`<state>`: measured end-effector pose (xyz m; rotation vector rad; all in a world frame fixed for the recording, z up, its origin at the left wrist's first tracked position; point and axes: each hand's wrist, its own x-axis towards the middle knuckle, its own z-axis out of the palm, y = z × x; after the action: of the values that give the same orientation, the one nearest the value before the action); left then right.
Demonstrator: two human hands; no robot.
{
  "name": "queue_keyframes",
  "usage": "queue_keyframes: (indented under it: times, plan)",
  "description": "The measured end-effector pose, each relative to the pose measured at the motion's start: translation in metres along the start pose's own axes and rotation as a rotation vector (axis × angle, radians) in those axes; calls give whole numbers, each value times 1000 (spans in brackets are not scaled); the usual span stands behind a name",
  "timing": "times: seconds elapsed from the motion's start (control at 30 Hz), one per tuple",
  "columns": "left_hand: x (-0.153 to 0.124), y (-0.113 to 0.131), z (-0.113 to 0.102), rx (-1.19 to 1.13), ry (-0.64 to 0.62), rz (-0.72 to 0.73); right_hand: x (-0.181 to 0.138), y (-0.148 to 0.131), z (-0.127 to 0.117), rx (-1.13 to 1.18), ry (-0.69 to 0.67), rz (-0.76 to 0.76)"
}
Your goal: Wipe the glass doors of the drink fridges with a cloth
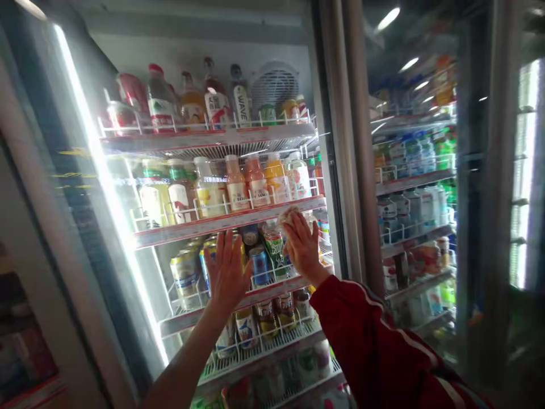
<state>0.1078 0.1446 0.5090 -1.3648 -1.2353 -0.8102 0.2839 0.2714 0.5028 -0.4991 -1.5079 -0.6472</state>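
My right hand, in a red sleeve, has its fingers laid over a pale crumpled cloth. The cloth sits at the right end of a shelf's front edge; whether it touches that edge or glass in front of it, I cannot tell. My left hand is raised with fingers spread and holds nothing, in front of the row of cans. Beside it are yellow-and-white cans and a blue can. A green bottle stands partly behind my right hand.
Juice bottles line the shelf above, with more bottles on the top shelf. Dark bottles stand lower down behind a wire rail. A bright light strip runs along the left, and a metal door frame on the right.
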Motion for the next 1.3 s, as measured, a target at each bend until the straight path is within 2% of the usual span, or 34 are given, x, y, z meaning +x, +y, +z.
queue_keyframes:
  times: [0.1, 0.17, 0.27, 0.37, 0.43, 0.53, 0.67, 0.73, 0.8, 0.93, 1.0, 1.07, 1.2, 1.3]
  plan:
    - [2, -7, -6, 20, 8, -28, 10, 30, -1, -69, 85, 151]
    - [4, -14, -10, 45, 40, -52, 20, 40, 2, -93, 129, 263]
    - [6, -21, -11, 66, 61, -61, 33, 19, 7, -69, 128, 252]
    - [7, -22, -11, 71, 53, -60, 38, -26, 12, -9, 30, 70]
    - [5, -23, -12, 64, 37, -52, 37, -46, 12, 14, -29, -37]
    - [4, -34, -19, 53, 24, -65, 36, -40, 10, 4, -45, -44]
    - [3, -58, -32, 89, 66, -125, 43, 0, 10, -31, 37, 177]
    - [3, -68, -35, 105, 70, -134, 50, 4, 13, -41, 75, 272]
    - [3, -71, -36, 110, 55, -138, 55, -10, 18, -28, 56, 270]
    - [3, -71, -35, 107, 37, -148, 59, -64, 26, 21, -51, 72]
    - [2, -74, -37, 101, 38, -130, 61, -78, 27, 42, -69, -3]
    - [0, -81, -40, 97, 39, -124, 63, -75, 26, 56, -57, -7]
    - [-5, -99, -48, 92, 52, -174, 72, -53, 28, 49, 68, 167]
    - [-8, -105, -49, 83, 37, -185, 77, -70, 35, 70, 100, 185]
